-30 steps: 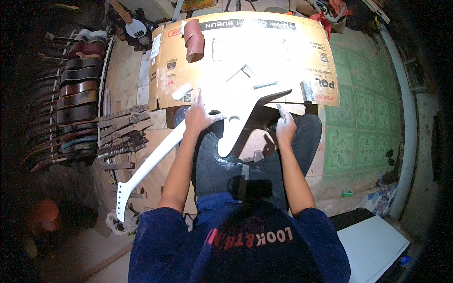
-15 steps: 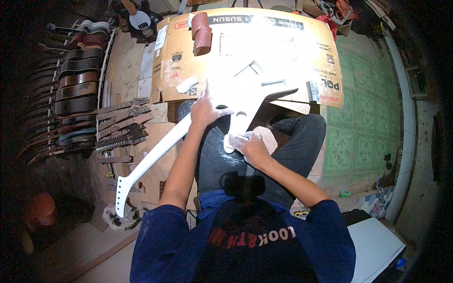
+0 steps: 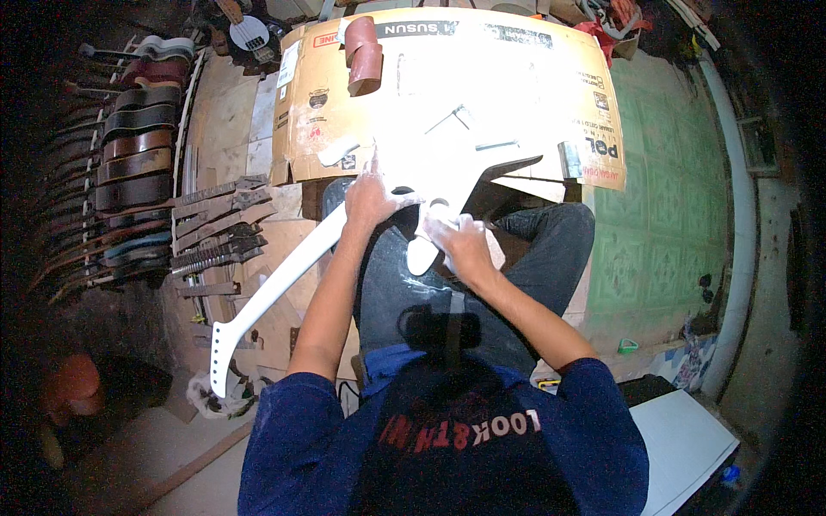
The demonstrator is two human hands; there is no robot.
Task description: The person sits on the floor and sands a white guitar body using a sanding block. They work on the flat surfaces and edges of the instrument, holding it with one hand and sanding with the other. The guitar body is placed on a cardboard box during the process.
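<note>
A white, unfinished electric guitar (image 3: 284, 273) lies slantwise over my lap. Its headstock, with a row of holes, points to the lower left, and its angular body is washed out by glare over the cardboard. My left hand (image 3: 370, 199) clasps the guitar where neck meets body, thumb stretched toward the cutaway. At the body's near horn (image 3: 421, 256), my right hand (image 3: 463, 245) presses with curled, dusty fingers. Whatever sits under those fingers is hidden. White dust marks my dark trousers (image 3: 391, 275) below the horn.
A flattened cardboard sheet (image 3: 301, 112) carries a reddish-brown roll of sandpaper (image 3: 365, 69) and a small white piece (image 3: 338, 154). Guitar bodies (image 3: 138, 168) hang in a rack on the left, near several loose necks (image 3: 219, 249). Green patterned tiles (image 3: 645, 232) lie on the right.
My right hand has slid up along the horn, away from its tip, uncovering the rounded end. My left hand and the guitar stay nearly in place.
</note>
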